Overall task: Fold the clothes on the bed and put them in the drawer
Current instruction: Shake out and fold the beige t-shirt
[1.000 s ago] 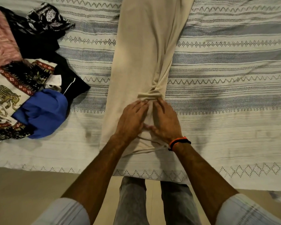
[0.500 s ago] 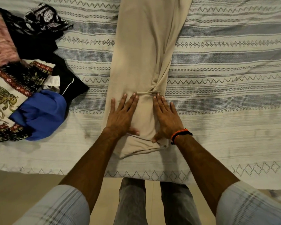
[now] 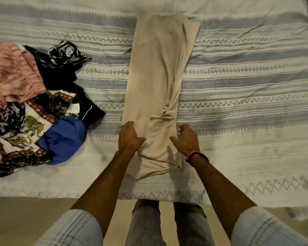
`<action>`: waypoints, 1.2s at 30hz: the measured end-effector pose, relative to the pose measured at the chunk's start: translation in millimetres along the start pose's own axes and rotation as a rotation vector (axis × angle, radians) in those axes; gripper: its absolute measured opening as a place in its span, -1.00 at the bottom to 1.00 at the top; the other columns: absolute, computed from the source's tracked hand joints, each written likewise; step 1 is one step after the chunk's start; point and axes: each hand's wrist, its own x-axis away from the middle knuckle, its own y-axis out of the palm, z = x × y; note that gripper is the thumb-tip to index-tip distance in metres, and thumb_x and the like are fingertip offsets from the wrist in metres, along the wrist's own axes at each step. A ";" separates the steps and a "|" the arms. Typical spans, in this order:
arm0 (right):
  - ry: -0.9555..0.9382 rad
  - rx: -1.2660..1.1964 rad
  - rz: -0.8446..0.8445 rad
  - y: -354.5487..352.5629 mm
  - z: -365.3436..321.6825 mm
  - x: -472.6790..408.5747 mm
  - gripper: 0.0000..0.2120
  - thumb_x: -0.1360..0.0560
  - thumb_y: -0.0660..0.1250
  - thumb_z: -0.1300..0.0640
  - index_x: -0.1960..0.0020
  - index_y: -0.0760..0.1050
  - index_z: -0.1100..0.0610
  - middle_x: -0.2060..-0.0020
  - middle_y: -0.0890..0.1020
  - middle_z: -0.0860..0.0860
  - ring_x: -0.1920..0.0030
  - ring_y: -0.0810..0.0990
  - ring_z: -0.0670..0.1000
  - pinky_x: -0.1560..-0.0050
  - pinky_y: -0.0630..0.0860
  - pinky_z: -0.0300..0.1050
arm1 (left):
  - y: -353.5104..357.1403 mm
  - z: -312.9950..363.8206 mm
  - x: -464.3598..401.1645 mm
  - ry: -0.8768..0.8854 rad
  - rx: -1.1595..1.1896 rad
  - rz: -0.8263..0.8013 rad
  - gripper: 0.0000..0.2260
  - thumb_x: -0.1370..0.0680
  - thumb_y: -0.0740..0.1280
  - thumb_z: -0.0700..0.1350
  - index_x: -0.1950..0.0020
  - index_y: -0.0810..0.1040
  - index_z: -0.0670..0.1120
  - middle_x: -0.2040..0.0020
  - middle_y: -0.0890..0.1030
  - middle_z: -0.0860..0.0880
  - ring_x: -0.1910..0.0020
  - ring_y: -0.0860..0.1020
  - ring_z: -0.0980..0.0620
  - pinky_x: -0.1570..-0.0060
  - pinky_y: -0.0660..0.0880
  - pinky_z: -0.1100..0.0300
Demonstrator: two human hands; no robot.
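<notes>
garment: beige cloth (image 3: 156,82) lying long on the bed (image 3: 247,96), near end folded over
left hand (image 3: 129,138): gripping its left edge
right hand (image 3: 186,138): fingers curled at its right edge, grip unclear
pile (image 3: 34,110): off left, well apart

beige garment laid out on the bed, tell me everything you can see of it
The beige garment looks like soft, plain knit fabric, folded lengthwise into a long narrow strip running away from the person across the striped bedspread. Its right edge bunches into a twisted gather near the lower part; the near end lies in loose layers close to the bed's edge. The left hand grips its left edge, and the right hand is at its right edge with fingers curled.
</notes>
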 end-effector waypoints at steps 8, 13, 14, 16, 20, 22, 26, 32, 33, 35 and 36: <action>0.233 -0.147 -0.071 30.7 31.1 21.5 -0.46 -0.42 0.51 -0.01 -0.25 0.40 0.24 -0.15 0.59 0.16 -0.18 0.55 0.18 -0.18 0.49 -0.01 | 3.8 -61.1 21.3 -0.260 0.086 0.050 -0.28 -0.34 0.59 -0.01 -0.35 0.34 -0.23 -0.31 0.43 -0.26 -0.27 0.44 -0.25 -0.23 0.44 -0.05; 0.251 -0.200 -0.114 42.3 39.4 26.8 -0.61 -0.45 0.48 -0.04 -0.11 0.60 0.24 -0.02 0.67 0.14 -0.08 0.61 0.17 -0.09 0.53 0.00 | 1.4 -72.0 19.2 -0.286 0.236 -0.040 -0.40 -0.36 0.57 0.05 -0.29 0.49 -0.18 -0.23 0.58 -0.14 -0.19 0.55 -0.16 -0.16 0.52 0.03; 0.256 -0.218 -0.112 43.6 40.5 27.7 -0.61 -0.44 0.48 -0.05 -0.07 0.62 0.25 0.02 0.68 0.14 -0.03 0.62 0.16 -0.08 0.55 0.03 | 1.2 -74.1 18.7 -0.286 0.238 -0.061 -0.43 -0.37 0.56 0.07 -0.26 0.54 -0.18 -0.21 0.61 -0.14 -0.17 0.57 -0.15 -0.13 0.53 0.05; 0.270 -0.258 -0.091 45.4 43.7 29.3 -0.62 -0.43 0.49 -0.07 -0.01 0.63 0.24 0.09 0.69 0.11 0.03 0.63 0.14 -0.06 0.58 0.07 | 1.5 -78.5 22.3 -0.290 0.263 -0.096 -0.49 -0.38 0.55 0.09 -0.21 0.61 -0.18 -0.14 0.65 -0.14 -0.12 0.59 -0.14 -0.05 0.54 0.10; 0.319 -0.379 -0.104 50.5 52.7 33.7 -0.63 -0.39 0.52 0.03 -0.12 0.60 0.18 -0.02 0.68 0.09 -0.05 0.63 0.13 -0.17 0.56 0.16 | 7.2 -87.1 33.0 -0.261 0.349 -0.093 -0.59 -0.45 0.49 0.04 -0.16 0.61 -0.20 -0.05 0.66 -0.14 -0.04 0.60 -0.14 -0.04 0.58 0.01; 0.326 -0.414 -0.086 54.7 58.4 35.8 -0.63 -0.39 0.52 0.06 -0.13 0.60 0.19 -0.03 0.68 0.10 -0.05 0.64 0.14 -0.17 0.56 0.17 | 10.5 -89.1 36.4 -0.281 0.431 -0.124 -0.60 -0.46 0.49 -0.02 -0.20 0.59 -0.22 -0.10 0.65 -0.17 -0.05 0.61 -0.14 -0.07 0.59 -0.04; 0.269 -0.518 -0.030 59.5 63.8 46.5 -0.75 -0.38 0.53 0.07 -0.02 0.66 0.13 0.06 0.71 0.07 0.00 0.67 0.11 -0.13 0.59 0.16 | 16.0 -93.3 51.3 -0.307 0.552 -0.140 -0.55 -0.45 0.51 -0.11 -0.27 0.55 -0.27 -0.12 0.63 -0.18 -0.04 0.60 -0.12 0.01 0.55 0.08; 0.229 -0.598 -0.017 52.7 73.5 75.3 -0.65 -0.26 0.54 -0.03 0.02 0.68 0.12 0.10 0.72 0.08 0.03 0.69 0.13 -0.08 0.62 0.19 | 14.2 -104.7 85.4 -0.384 0.680 -0.148 -0.78 -0.50 0.47 -0.14 -0.06 0.58 -0.23 0.18 0.56 -0.14 0.35 0.44 -0.03 0.44 0.31 0.20; 0.233 -0.601 -0.022 50.9 76.9 85.1 -0.60 -0.21 0.54 -0.09 0.04 0.68 0.10 0.11 0.73 0.08 0.05 0.69 0.13 -0.06 0.62 0.20 | 13.7 -107.4 94.2 -0.382 0.677 -0.156 -0.79 -0.50 0.47 -0.14 -0.03 0.58 -0.23 0.21 0.55 -0.13 0.37 0.43 -0.03 0.45 0.29 0.19; 0.260 -0.609 -0.036 49.5 85.1 101.1 -0.56 -0.14 0.53 -0.19 0.10 0.67 0.06 0.12 0.73 0.06 0.06 0.70 0.13 -0.03 0.63 0.21 | 12.2 -109.8 109.3 -0.388 0.668 -0.179 -0.80 -0.50 0.48 -0.14 0.01 0.58 -0.24 0.27 0.53 -0.13 0.41 0.40 -0.03 0.46 0.27 0.19; 0.265 -0.609 -0.040 48.6 87.7 110.1 -0.62 -0.17 0.54 -0.17 0.13 0.66 0.04 0.12 0.73 0.06 0.06 0.69 0.13 -0.03 0.63 0.21 | 11.5 -110.9 117.2 -0.393 0.665 -0.192 -0.81 -0.50 0.48 -0.15 0.04 0.57 -0.25 0.30 0.52 -0.12 0.44 0.38 -0.02 0.47 0.26 0.19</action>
